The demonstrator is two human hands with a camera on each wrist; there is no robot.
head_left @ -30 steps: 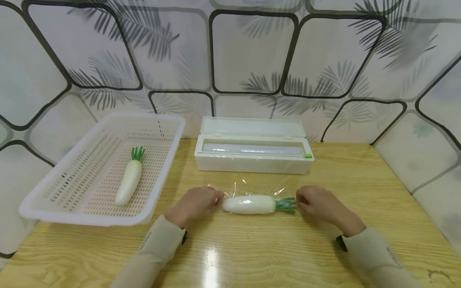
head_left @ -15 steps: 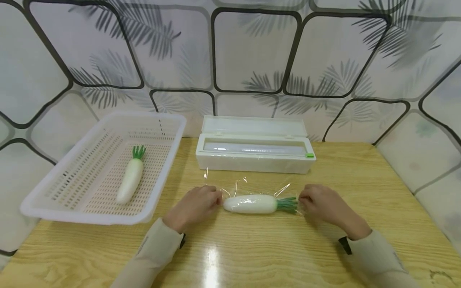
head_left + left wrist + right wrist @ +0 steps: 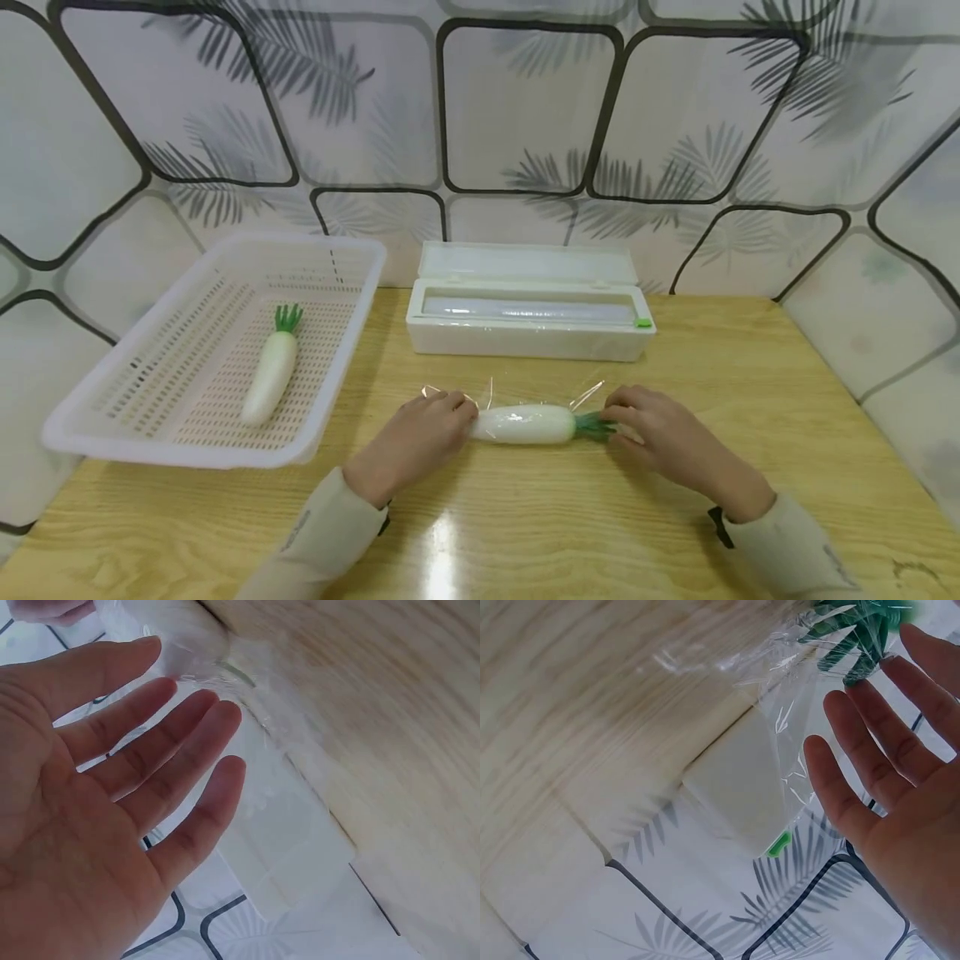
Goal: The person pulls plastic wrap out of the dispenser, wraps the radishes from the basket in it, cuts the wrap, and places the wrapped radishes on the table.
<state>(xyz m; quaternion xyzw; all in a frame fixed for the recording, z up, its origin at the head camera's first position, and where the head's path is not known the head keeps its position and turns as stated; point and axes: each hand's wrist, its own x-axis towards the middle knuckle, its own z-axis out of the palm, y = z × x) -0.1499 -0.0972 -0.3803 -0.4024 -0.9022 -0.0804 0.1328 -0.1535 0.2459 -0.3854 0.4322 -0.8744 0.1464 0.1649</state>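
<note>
A white radish (image 3: 528, 425) with green leaves (image 3: 594, 427) lies sideways on the table, covered with clear plastic wrap (image 3: 536, 390) that spreads behind it. At its pale tip is my left hand (image 3: 416, 440), touching the wrapped end; the left wrist view shows its fingers (image 3: 176, 761) extended and slightly bent. My right hand (image 3: 663, 437) is at the leaf end, its fingertips against the wrapped leaves. In the right wrist view the fingers (image 3: 874, 742) are loosely extended beside the crinkled wrap (image 3: 787, 724) and leaves (image 3: 859, 645). Both hands partly hide the radish's ends.
Behind the radish stands a white wrap dispenser (image 3: 525, 342), its lid (image 3: 525, 262) raised, a roll (image 3: 528, 311) inside and a green slider (image 3: 642, 322) at its right. On the left, a white perforated basket (image 3: 187, 456) holds another radish (image 3: 270, 379). A patterned wall backs the table.
Both hands have shifted inward over the radish's ends, and their fingers have loosened from the wrap's edges. The raised wrap near the left hand has lowered. The radish stays about where it was.
</note>
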